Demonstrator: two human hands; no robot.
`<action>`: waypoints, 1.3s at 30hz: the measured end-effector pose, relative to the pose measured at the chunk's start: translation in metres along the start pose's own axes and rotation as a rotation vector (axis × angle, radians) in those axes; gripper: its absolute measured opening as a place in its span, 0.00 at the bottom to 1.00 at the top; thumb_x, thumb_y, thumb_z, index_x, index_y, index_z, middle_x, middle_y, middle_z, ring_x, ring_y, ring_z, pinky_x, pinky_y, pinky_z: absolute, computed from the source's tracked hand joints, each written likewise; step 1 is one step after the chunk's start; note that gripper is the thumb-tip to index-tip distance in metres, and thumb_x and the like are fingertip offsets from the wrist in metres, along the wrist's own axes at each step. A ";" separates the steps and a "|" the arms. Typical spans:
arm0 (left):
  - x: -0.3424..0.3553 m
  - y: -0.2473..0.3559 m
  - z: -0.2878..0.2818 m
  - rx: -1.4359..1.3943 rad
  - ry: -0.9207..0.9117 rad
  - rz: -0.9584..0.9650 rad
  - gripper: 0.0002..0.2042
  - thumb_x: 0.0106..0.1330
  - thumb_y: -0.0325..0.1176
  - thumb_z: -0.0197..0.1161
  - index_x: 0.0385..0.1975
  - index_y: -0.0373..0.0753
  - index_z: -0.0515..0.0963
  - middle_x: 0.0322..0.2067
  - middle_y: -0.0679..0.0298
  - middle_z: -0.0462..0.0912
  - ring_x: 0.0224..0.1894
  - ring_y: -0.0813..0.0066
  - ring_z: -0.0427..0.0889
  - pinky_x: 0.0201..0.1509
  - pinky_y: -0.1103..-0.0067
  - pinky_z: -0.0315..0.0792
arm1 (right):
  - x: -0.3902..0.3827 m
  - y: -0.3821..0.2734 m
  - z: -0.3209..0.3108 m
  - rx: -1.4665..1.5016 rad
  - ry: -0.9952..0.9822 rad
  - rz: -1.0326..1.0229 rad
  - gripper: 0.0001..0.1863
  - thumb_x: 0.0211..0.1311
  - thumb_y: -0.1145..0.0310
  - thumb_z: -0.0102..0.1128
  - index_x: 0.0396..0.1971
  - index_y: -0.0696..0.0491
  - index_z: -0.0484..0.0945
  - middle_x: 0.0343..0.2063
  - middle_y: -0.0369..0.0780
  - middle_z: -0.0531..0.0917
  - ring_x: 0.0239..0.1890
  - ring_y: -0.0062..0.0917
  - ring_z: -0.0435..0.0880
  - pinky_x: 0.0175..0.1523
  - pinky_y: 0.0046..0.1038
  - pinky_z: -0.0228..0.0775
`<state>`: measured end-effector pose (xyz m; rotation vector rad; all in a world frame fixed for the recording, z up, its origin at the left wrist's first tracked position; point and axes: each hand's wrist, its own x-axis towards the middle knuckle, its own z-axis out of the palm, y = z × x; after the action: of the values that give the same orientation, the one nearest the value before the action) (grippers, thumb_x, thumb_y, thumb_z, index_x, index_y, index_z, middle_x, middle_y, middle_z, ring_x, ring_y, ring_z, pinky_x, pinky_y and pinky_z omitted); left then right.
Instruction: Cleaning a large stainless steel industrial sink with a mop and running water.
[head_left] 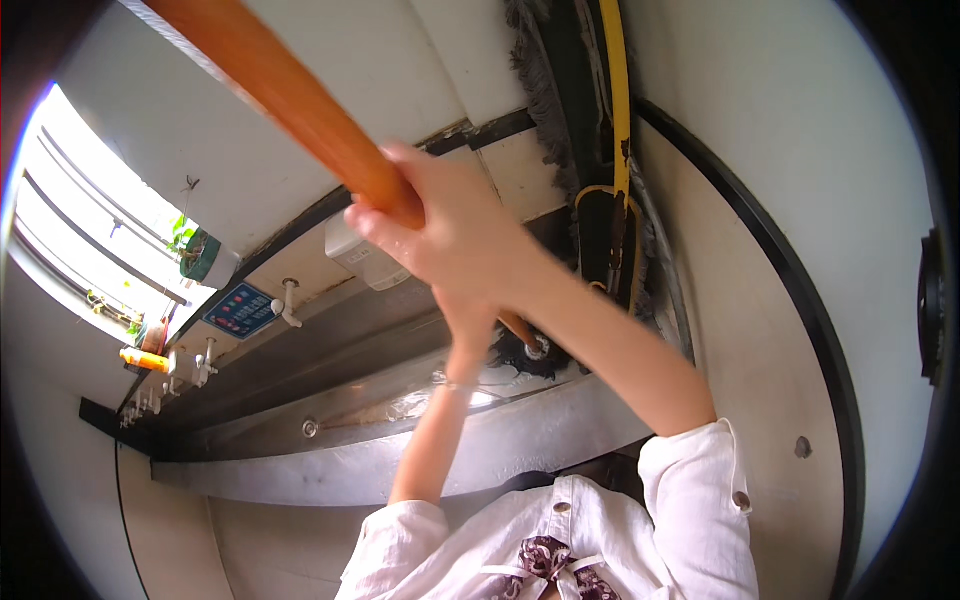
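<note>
White light fills a barred window [95,215] at 10 o'clock. An orange object [145,359], its kind unclear, lies at 9, with a plant in a green pot [206,262] just above and right of it. A blue sign [240,310] comes next, then a white tap [288,305]. Below the taps a metal trough [330,477] runs across from 8 toward 4, with a drain [310,428] near its front wall.

The mop [292,100] slants from 11 o'clock down past the middle, its orange handle ending at a dark mop head [522,361] in the trough. A white box [362,255] is fixed behind the handle. The person's left hand [466,308] is mostly hidden beneath the right, so its grip cannot be told; the right hand [465,215], blurred, is wrapped round the handle. A grey fringed mop [541,85] and a yellow pole [621,110] stand toward 1.

The step in hand looks like working the mop head in the trough; the next move probably calls for a firm hold and steady pressure down the handle.
</note>
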<state>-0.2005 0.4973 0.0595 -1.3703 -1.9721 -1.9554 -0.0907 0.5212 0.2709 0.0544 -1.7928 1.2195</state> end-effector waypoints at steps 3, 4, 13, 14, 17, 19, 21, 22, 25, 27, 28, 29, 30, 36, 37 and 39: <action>-0.021 0.013 0.021 0.122 0.217 -0.031 0.10 0.58 0.34 0.65 0.30 0.38 0.70 0.25 0.68 0.68 0.29 0.75 0.67 0.35 0.78 0.66 | -0.029 0.032 0.014 0.041 0.231 0.018 0.14 0.56 0.63 0.59 0.32 0.58 0.70 0.16 0.38 0.72 0.17 0.22 0.71 0.25 0.25 0.62; -0.025 0.035 0.024 -0.180 0.000 -0.156 0.12 0.57 0.34 0.65 0.33 0.37 0.71 0.28 0.67 0.70 0.32 0.74 0.69 0.38 0.77 0.67 | -0.034 0.033 0.009 0.022 0.347 -0.003 0.14 0.56 0.61 0.60 0.27 0.57 0.71 0.14 0.34 0.71 0.16 0.19 0.68 0.23 0.23 0.59; 0.001 0.102 -0.023 -0.279 -0.728 -0.103 0.14 0.48 0.22 0.65 0.37 0.31 0.74 0.35 0.62 0.79 0.38 0.74 0.79 0.43 0.79 0.73 | -0.006 -0.030 -0.047 0.604 -0.593 0.336 0.18 0.51 0.58 0.65 0.14 0.52 0.70 0.09 0.29 0.66 0.12 0.11 0.62 0.18 0.16 0.50; -0.002 0.104 -0.015 -0.403 -0.556 -0.033 0.12 0.49 0.22 0.65 0.33 0.32 0.73 0.32 0.64 0.78 0.34 0.76 0.77 0.40 0.81 0.72 | 0.000 -0.036 -0.053 0.695 -0.721 0.297 0.18 0.52 0.58 0.65 0.14 0.52 0.70 0.09 0.29 0.66 0.11 0.10 0.62 0.17 0.16 0.50; -0.005 0.123 0.010 -0.197 -0.233 0.246 0.08 0.51 0.23 0.65 0.25 0.35 0.70 0.24 0.67 0.74 0.26 0.82 0.72 0.32 0.84 0.68 | 0.012 -0.028 -0.062 0.643 -0.843 0.189 0.15 0.54 0.59 0.62 0.19 0.54 0.72 0.13 0.31 0.70 0.12 0.12 0.64 0.18 0.18 0.53; -0.009 0.101 0.025 -0.007 0.049 0.112 0.07 0.54 0.23 0.63 0.27 0.34 0.71 0.23 0.67 0.74 0.26 0.82 0.72 0.31 0.83 0.68 | 0.008 -0.015 -0.059 0.506 -0.567 0.157 0.07 0.57 0.68 0.54 0.29 0.56 0.71 0.19 0.35 0.72 0.16 0.16 0.69 0.22 0.21 0.63; -0.007 0.081 0.028 0.037 0.104 0.112 0.08 0.56 0.27 0.63 0.33 0.34 0.72 0.27 0.66 0.76 0.29 0.82 0.73 0.33 0.83 0.69 | -0.009 0.005 -0.044 0.353 -0.348 0.141 0.08 0.58 0.67 0.54 0.30 0.56 0.72 0.22 0.35 0.73 0.19 0.16 0.70 0.25 0.21 0.63; -0.002 0.081 0.029 0.139 0.020 0.034 0.13 0.57 0.30 0.62 0.40 0.34 0.70 0.30 0.60 0.77 0.33 0.75 0.76 0.37 0.77 0.70 | -0.021 0.016 -0.037 0.188 -0.120 0.129 0.09 0.59 0.65 0.54 0.32 0.56 0.72 0.25 0.36 0.74 0.22 0.16 0.70 0.29 0.21 0.63; -0.008 0.057 0.025 0.113 -0.245 -0.013 0.18 0.59 0.32 0.60 0.47 0.33 0.68 0.35 0.57 0.78 0.37 0.70 0.78 0.42 0.75 0.72 | -0.040 0.023 -0.017 -0.053 0.324 0.015 0.12 0.58 0.63 0.58 0.31 0.57 0.73 0.24 0.34 0.74 0.23 0.13 0.69 0.29 0.19 0.62; -0.013 0.044 0.011 -0.126 -0.589 0.041 0.16 0.63 0.29 0.56 0.49 0.32 0.65 0.37 0.64 0.74 0.35 0.75 0.75 0.40 0.83 0.72 | -0.042 0.012 -0.016 0.127 0.373 0.182 0.11 0.56 0.64 0.61 0.25 0.57 0.73 0.17 0.30 0.72 0.19 0.10 0.67 0.25 0.17 0.59; -0.010 0.045 0.004 -0.122 -0.586 0.041 0.16 0.63 0.29 0.56 0.49 0.32 0.65 0.37 0.64 0.74 0.35 0.75 0.75 0.40 0.83 0.72 | -0.038 0.000 -0.024 0.225 0.335 0.244 0.12 0.53 0.66 0.63 0.19 0.55 0.73 0.12 0.27 0.69 0.16 0.09 0.65 0.22 0.15 0.56; -0.005 0.047 -0.004 -0.218 -0.596 -0.001 0.17 0.58 0.29 0.60 0.47 0.33 0.68 0.37 0.63 0.76 0.37 0.75 0.76 0.42 0.82 0.72 | -0.036 -0.001 -0.025 0.229 0.333 0.244 0.12 0.53 0.66 0.63 0.19 0.55 0.73 0.12 0.27 0.69 0.16 0.09 0.65 0.22 0.15 0.56; 0.001 0.061 -0.008 -0.318 -0.602 -0.038 0.18 0.53 0.29 0.64 0.44 0.34 0.70 0.38 0.63 0.78 0.40 0.75 0.77 0.44 0.80 0.71 | -0.034 -0.004 -0.029 0.312 0.170 0.206 0.13 0.53 0.65 0.64 0.17 0.54 0.72 0.12 0.27 0.69 0.15 0.08 0.64 0.21 0.15 0.55; 0.028 0.133 -0.003 -0.025 -0.159 0.418 0.06 0.52 0.21 0.63 0.26 0.35 0.73 0.24 0.68 0.77 0.29 0.79 0.79 0.36 0.82 0.74 | 0.019 -0.042 -0.065 0.600 -0.586 0.202 0.16 0.51 0.60 0.65 0.15 0.54 0.72 0.10 0.31 0.69 0.13 0.13 0.66 0.20 0.18 0.58; 0.032 0.135 0.002 -0.026 -0.163 0.413 0.06 0.52 0.21 0.63 0.26 0.35 0.73 0.24 0.68 0.77 0.29 0.79 0.79 0.36 0.82 0.74 | 0.029 -0.041 -0.073 0.588 -0.626 0.192 0.16 0.51 0.59 0.64 0.16 0.54 0.72 0.11 0.31 0.70 0.14 0.13 0.68 0.20 0.19 0.59; 0.037 0.137 0.014 0.093 -0.044 0.365 0.07 0.53 0.23 0.63 0.28 0.34 0.71 0.23 0.69 0.76 0.29 0.79 0.79 0.36 0.82 0.73 | 0.030 -0.028 -0.071 0.577 -0.661 0.185 0.16 0.52 0.59 0.64 0.17 0.54 0.71 0.12 0.32 0.72 0.14 0.14 0.69 0.21 0.19 0.61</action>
<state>-0.1347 0.5023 0.1855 -1.6232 -1.6582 -1.6632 -0.0470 0.5729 0.3167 0.7058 -1.9419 1.9864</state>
